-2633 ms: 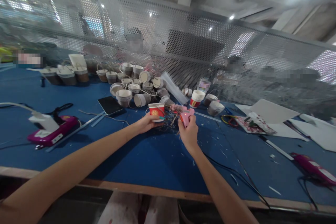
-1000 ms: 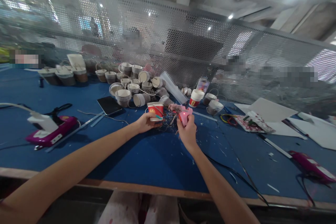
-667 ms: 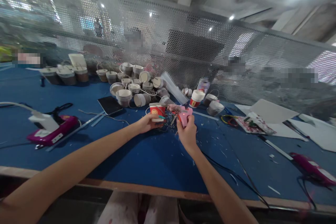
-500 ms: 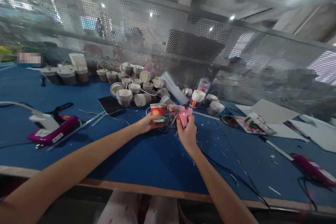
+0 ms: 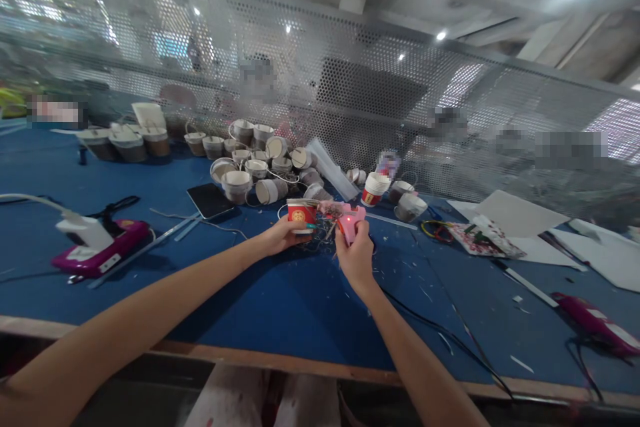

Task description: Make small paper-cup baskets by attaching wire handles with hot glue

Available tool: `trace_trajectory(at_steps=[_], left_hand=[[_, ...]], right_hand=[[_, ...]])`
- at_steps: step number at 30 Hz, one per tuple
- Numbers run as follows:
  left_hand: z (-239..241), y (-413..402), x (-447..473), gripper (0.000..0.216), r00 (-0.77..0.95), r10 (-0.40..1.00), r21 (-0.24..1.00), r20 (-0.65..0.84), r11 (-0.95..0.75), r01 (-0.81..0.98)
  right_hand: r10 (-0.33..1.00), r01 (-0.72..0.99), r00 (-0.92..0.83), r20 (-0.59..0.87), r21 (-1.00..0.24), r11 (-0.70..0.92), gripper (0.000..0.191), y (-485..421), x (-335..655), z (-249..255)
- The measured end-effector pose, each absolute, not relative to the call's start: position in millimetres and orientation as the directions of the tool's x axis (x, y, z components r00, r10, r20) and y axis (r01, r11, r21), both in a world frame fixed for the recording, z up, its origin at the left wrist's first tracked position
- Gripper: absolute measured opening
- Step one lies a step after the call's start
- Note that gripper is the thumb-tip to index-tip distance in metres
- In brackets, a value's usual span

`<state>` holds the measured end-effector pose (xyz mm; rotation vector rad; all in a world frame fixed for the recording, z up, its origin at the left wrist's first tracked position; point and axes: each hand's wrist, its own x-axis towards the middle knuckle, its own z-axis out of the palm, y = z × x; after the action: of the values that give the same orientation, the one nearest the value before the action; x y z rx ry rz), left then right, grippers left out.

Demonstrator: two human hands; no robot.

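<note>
My left hand [image 5: 283,236] is closed around a red paper cup [image 5: 299,215] with a gold emblem and a pale rim. A pink glue gun [image 5: 353,219] with a small red light sits in my right hand [image 5: 355,250], fingers wrapped round its handle. The gun's front end, covered in stringy residue, points left and reaches the cup's right side; whether it touches cannot be made out. Tangled glue strands and scraps [image 5: 327,230] lie between the two hands. Behind the gun stands a stack of red and white paper cups [image 5: 375,188].
Several small buckets with handles [image 5: 236,185] crowd the back of the blue table [image 5: 240,320]. A dark phone [image 5: 209,201] lies left of centre. Purple power strips [image 5: 100,250] sit on both sides. A black cable [image 5: 425,320] runs right. A perforated metal screen [image 5: 300,93] stands behind.
The glue gun and my right hand have shifted very slightly left, closer to the cup. My left hand keeps hold of the cup in nearly the same place.
</note>
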<state>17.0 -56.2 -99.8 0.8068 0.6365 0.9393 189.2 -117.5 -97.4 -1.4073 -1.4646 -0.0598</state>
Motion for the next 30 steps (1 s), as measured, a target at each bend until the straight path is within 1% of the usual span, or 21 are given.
trace_trajectory(at_steps=[5, 10, 13, 15, 17, 19, 21, 23, 26, 28, 30], left_hand=[[-99.0, -55.8, 14.1, 0.033, 0.462, 0.874, 0.794, -0.15, 0.385, -0.47], [-101.4, -53.6, 12.6, 0.03, 0.484, 0.864, 0.787, -0.14, 0.394, -0.475], [-101.0, -54.3, 11.9, 0.027, 0.488, 0.861, 0.784, -0.142, 0.399, -0.476], [-100.9, -55.2, 11.1, 0.028, 0.497, 0.857, 0.791, -0.137, 0.397, -0.466], [-101.6, -56.1, 10.2, 0.032, 0.518, 0.847, 0.803, -0.122, 0.391, -0.45], [-102.7, -56.8, 9.6, 0.037, 0.544, 0.833, 0.812, -0.101, 0.385, -0.439], [-103.6, -57.3, 9.4, 0.039, 0.558, 0.825, 0.816, -0.086, 0.38, -0.436], [-104.0, -57.6, 9.7, 0.038, 0.56, 0.825, 0.817, -0.078, 0.375, -0.439], [-104.3, -57.7, 10.4, 0.037, 0.563, 0.824, 0.816, -0.066, 0.369, -0.444], [-104.8, -57.6, 10.5, 0.038, 0.566, 0.823, 0.816, -0.052, 0.362, -0.451], [-106.0, -57.2, 10.6, 0.041, 0.572, 0.82, 0.817, -0.038, 0.355, -0.455]], right_hand=[[0.698, 0.745, 0.291, 0.654, -0.612, 0.263, 0.019, -118.8, 190.2, -96.5], [0.715, 0.745, 0.33, 0.617, -0.635, 0.204, 0.019, -117.6, 193.1, -98.1], [0.74, 0.747, 0.351, 0.574, -0.648, 0.148, 0.019, -117.4, 192.7, -97.9], [0.767, 0.751, 0.376, 0.52, -0.656, 0.076, 0.019, -117.0, 193.3, -95.1], [0.785, 0.755, 0.428, 0.448, -0.655, -0.037, 0.024, -115.5, 197.7, -89.7], [0.776, 0.746, 0.508, 0.372, -0.641, -0.181, 0.032, -112.5, 208.3, -83.2], [0.738, 0.717, 0.596, 0.316, -0.623, -0.313, 0.044, -108.3, 225.3, -78.3], [0.663, 0.68, 0.675, 0.322, -0.62, -0.392, 0.051, -104.1, 245.9, -77.6], [0.552, 0.628, 0.751, 0.362, -0.65, -0.428, 0.06, -100.1, 271.6, -84.7], [0.489, 0.669, 0.733, 0.473, -0.632, -0.39, 0.06, -99.3, 277.1, -91.0], [0.455, 0.749, 0.654, 0.604, -0.602, -0.277, 0.054, -99.9, 269.9, -94.8]])
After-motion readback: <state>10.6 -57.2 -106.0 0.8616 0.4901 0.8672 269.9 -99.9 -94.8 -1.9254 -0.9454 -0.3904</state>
